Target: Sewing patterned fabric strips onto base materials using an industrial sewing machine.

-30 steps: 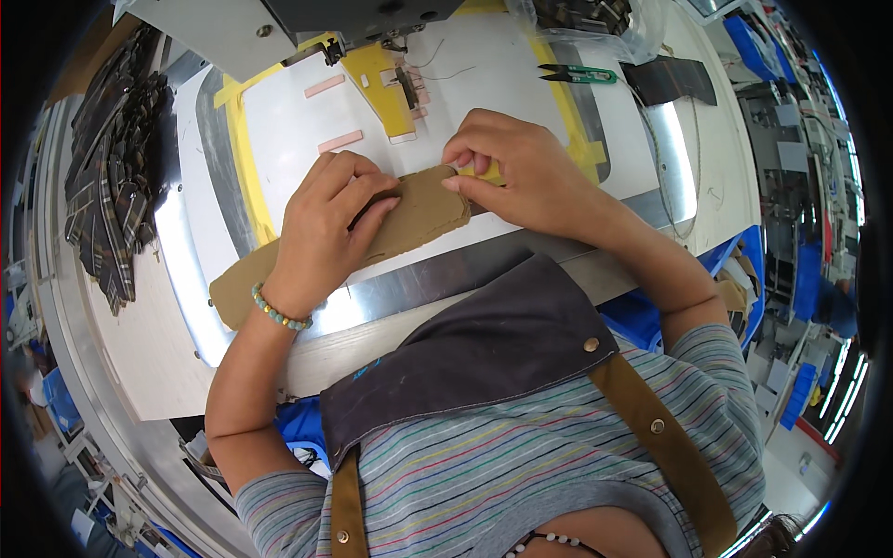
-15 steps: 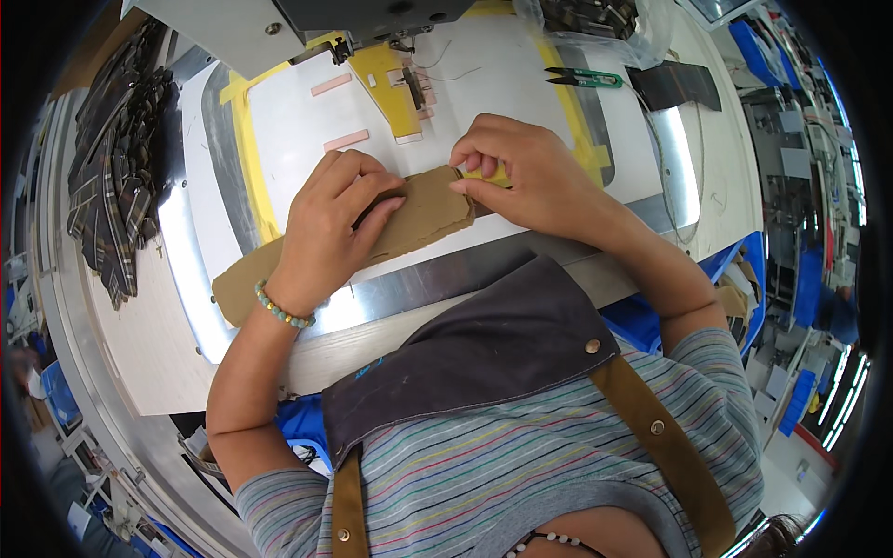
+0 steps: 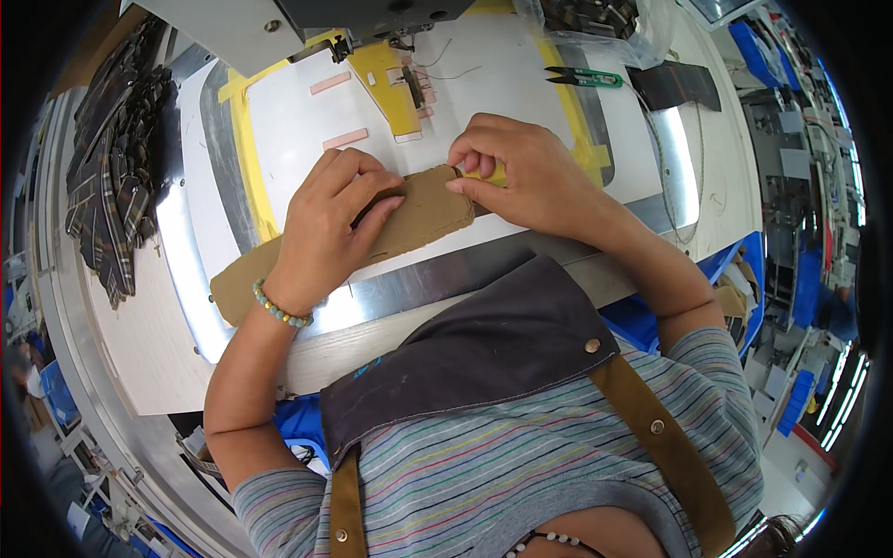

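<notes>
A khaki strip of fabric or card (image 3: pixel 419 209) lies slanting across the white board at the front of the machine's work plate. My left hand (image 3: pixel 339 219) is closed on its middle, fingers curled over the upper edge. My right hand (image 3: pixel 512 181) pinches the strip's right end between thumb and forefinger, other fingers curled. A small yellow piece (image 3: pixel 493 173) shows partly behind my right fingers. Just beyond my hands are a yellow template (image 3: pixel 391 93) and pink strips (image 3: pixel 344 139) on the white board.
The machine head (image 3: pixel 233 37) overhangs the back. Green-handled thread snips (image 3: pixel 600 80), a dark fabric piece (image 3: pixel 674 88) and clear plastic (image 3: pixel 623 46) lie at right. Plaid fabric (image 3: pixel 112 177) is heaped at left. Blue bins (image 3: pixel 633 325) sit below the table's front edge.
Hardly anything differs. The view and both hands have shifted very slightly; the grip on the khaki strip stays the same.
</notes>
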Demonstrator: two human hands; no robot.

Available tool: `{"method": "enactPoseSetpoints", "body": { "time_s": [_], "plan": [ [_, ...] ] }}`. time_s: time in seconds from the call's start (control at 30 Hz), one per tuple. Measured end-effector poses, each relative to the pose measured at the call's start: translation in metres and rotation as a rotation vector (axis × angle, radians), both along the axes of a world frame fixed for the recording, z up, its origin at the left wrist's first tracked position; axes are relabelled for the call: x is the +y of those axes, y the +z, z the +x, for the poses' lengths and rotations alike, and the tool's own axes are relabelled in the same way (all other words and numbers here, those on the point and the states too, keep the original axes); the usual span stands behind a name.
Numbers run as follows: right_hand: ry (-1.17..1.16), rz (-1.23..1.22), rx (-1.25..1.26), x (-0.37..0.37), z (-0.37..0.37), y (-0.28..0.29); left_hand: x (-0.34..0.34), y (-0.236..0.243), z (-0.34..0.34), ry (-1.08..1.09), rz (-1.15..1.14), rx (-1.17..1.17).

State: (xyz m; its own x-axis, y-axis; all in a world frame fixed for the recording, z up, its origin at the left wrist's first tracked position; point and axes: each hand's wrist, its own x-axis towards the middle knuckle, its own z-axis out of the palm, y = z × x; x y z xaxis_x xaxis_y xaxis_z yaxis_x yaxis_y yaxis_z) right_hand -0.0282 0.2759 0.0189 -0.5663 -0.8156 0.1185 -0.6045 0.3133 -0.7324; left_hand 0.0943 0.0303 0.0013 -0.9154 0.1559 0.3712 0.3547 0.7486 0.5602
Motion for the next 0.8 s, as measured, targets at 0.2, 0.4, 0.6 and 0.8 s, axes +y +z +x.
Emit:
{"method": "enactPoseSetpoints", "body": {
  "time_s": [0.2,0.4,0.6,0.8],
  "plan": [
    [0.026,-0.041,-0.035,-0.006,0.004,-0.004,-0.004,0.001,0.003,0.006,0.013,-0.021],
    [0.077,-0.074,-0.081,-0.007,0.010,-0.001,-0.030,0.032,0.000,0.042,0.110,-0.029],
    [0.086,-0.015,-0.122,-0.009,0.013,0.000,-0.055,0.063,0.016,0.013,0.212,-0.194],
    [0.120,0.005,0.044,-0.012,0.014,-0.008,-0.087,0.097,0.013,-0.031,0.050,-0.171]
  ]
}}
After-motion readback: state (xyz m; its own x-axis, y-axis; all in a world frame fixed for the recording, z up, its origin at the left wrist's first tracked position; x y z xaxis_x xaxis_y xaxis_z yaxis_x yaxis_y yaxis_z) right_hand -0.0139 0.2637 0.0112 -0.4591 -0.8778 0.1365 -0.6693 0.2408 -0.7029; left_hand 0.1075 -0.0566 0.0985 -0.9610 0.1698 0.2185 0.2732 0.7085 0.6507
